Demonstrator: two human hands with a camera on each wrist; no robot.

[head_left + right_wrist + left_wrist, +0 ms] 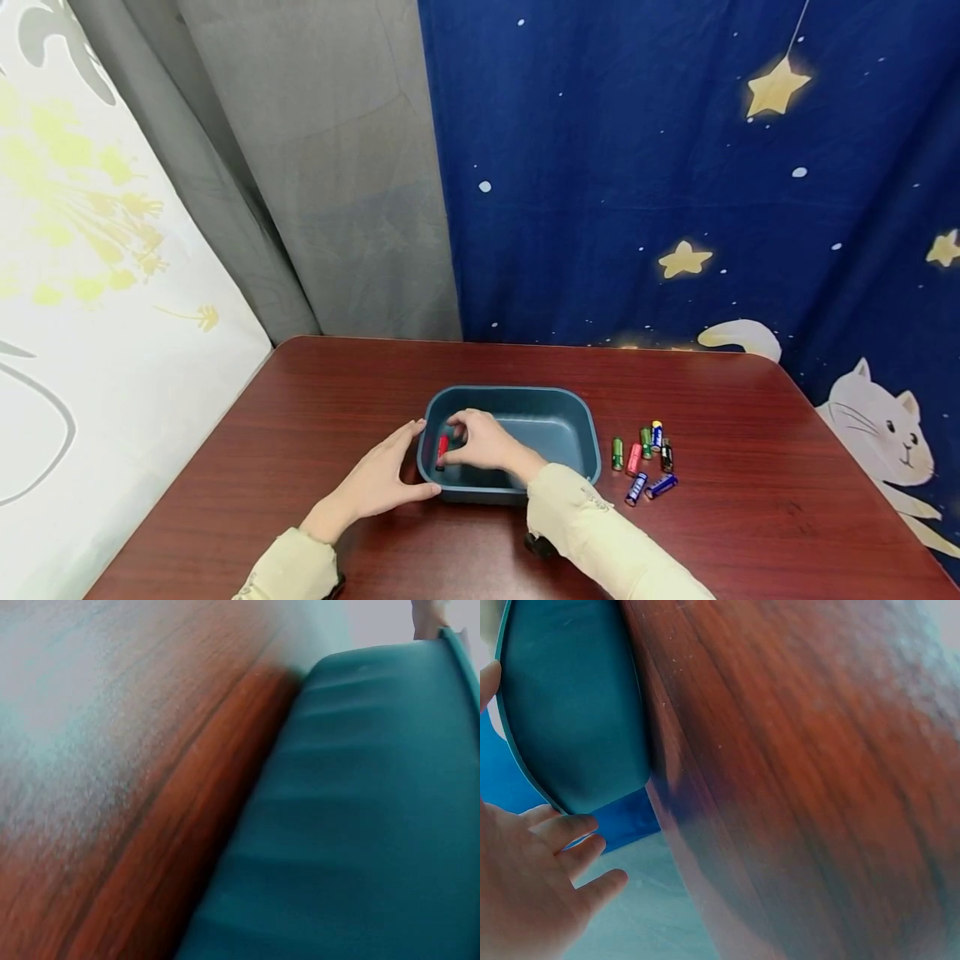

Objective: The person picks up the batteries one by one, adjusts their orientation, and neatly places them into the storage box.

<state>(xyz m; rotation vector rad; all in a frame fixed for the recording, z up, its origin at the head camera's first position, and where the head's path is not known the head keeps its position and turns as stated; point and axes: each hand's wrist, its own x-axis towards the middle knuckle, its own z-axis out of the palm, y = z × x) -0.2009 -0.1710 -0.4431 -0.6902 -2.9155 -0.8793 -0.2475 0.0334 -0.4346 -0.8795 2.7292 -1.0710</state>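
Note:
A dark teal plastic bin (540,402) stands on the table. Inside its left end, my right hand (480,442) has thumb and fingers at a red battery (442,447), which stands along the left wall. My left hand (378,477) spans the bin's left end from outside, fingers extended to the far corner and thumb at the near corner. In the left wrist view, the fingers of the left hand (540,870) lie against the bin's outer wall (574,712). The right wrist view shows mostly the bin's side (360,802), with the battery hidden.
Right of the bin lie several loose batteries: green ones (617,454), a pink-red one (633,459), a dark one (667,456), and blue ones (661,487). The reddish-brown table (360,367) ends at a grey curtain (330,167) and a blue starry curtain (585,167).

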